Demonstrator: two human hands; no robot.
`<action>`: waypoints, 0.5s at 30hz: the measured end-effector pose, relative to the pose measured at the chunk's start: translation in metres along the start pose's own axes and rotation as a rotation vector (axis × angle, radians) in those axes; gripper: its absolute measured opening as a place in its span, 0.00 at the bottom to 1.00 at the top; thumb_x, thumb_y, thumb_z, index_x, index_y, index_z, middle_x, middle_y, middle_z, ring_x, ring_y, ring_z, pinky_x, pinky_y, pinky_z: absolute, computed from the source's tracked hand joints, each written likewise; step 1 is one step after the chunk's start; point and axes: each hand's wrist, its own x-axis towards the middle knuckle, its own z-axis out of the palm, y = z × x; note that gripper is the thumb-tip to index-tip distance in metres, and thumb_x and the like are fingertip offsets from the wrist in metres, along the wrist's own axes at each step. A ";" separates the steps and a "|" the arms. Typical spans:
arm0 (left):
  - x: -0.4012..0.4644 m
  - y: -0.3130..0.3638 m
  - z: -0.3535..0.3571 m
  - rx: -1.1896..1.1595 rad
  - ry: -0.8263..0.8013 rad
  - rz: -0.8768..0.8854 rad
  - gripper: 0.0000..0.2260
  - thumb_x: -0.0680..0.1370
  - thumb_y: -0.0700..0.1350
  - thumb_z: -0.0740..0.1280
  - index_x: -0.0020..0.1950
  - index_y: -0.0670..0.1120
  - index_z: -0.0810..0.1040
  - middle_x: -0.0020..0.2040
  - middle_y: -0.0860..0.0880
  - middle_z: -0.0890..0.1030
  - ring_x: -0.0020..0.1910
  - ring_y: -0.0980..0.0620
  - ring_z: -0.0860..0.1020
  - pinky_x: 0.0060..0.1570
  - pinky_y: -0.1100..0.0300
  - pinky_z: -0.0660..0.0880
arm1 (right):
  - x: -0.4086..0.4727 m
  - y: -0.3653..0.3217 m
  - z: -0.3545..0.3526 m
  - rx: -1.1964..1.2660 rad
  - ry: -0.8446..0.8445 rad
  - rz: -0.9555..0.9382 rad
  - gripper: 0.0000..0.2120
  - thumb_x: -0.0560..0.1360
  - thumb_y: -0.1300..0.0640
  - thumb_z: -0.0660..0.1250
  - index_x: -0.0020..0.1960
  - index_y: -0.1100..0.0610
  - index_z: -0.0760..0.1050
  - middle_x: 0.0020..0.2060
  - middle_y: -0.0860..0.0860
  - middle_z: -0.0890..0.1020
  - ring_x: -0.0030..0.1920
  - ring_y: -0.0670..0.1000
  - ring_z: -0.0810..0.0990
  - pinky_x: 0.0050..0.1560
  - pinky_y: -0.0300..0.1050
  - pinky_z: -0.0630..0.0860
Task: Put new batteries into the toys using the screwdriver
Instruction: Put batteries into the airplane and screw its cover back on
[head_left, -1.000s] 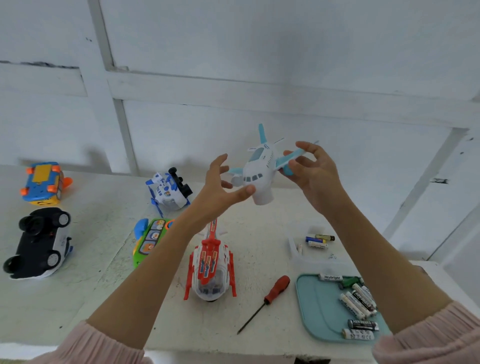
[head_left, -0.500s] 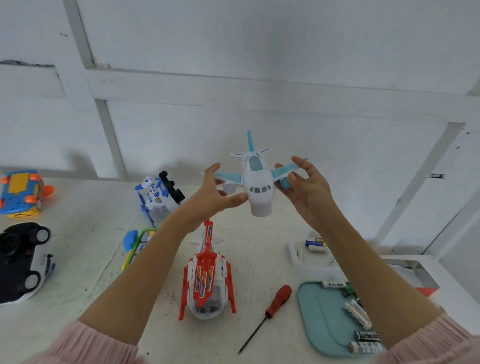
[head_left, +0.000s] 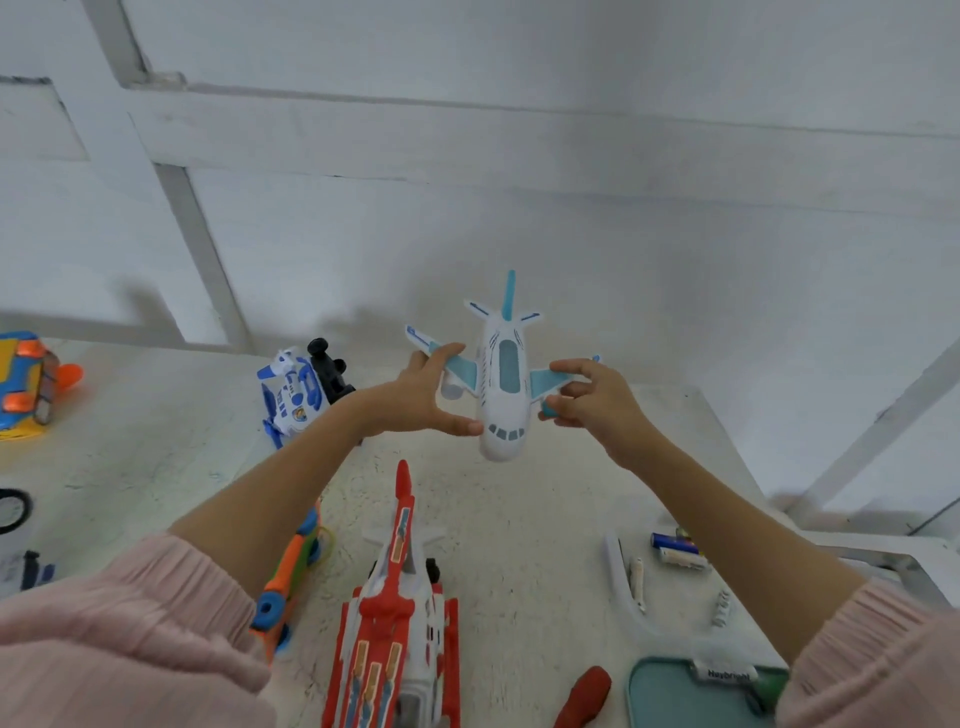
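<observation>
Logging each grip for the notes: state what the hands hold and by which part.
Both hold the toy airplane up by its wings: left hand on one wing, thumb by the nose; right hand pinching the other wing.

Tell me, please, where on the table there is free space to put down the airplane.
Bare table lies under the toy airplane, between the red helicopter and the loose batteries. A second patch lies between the orange and blue toy and the blue and white toy. The near edge is crowded: helicopter, screwdriver, teal tray.
</observation>
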 end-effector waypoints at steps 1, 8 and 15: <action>0.006 -0.004 0.001 0.042 -0.026 -0.017 0.47 0.70 0.53 0.74 0.77 0.54 0.44 0.75 0.45 0.50 0.72 0.42 0.59 0.70 0.44 0.63 | 0.006 0.005 0.002 0.000 0.002 0.036 0.18 0.71 0.69 0.68 0.59 0.59 0.72 0.53 0.61 0.79 0.40 0.53 0.83 0.41 0.40 0.81; 0.035 -0.029 0.010 0.213 -0.105 -0.115 0.48 0.70 0.60 0.72 0.77 0.55 0.42 0.75 0.43 0.52 0.73 0.41 0.57 0.71 0.42 0.60 | 0.036 0.031 0.013 0.000 0.028 0.209 0.18 0.67 0.69 0.72 0.52 0.53 0.75 0.57 0.59 0.76 0.49 0.58 0.80 0.39 0.41 0.80; 0.045 -0.036 0.017 0.290 -0.151 -0.162 0.47 0.71 0.60 0.70 0.77 0.54 0.40 0.75 0.42 0.54 0.72 0.40 0.58 0.70 0.43 0.60 | 0.042 0.044 0.019 -0.025 -0.006 0.263 0.18 0.69 0.70 0.70 0.55 0.54 0.74 0.58 0.59 0.75 0.52 0.58 0.79 0.41 0.43 0.80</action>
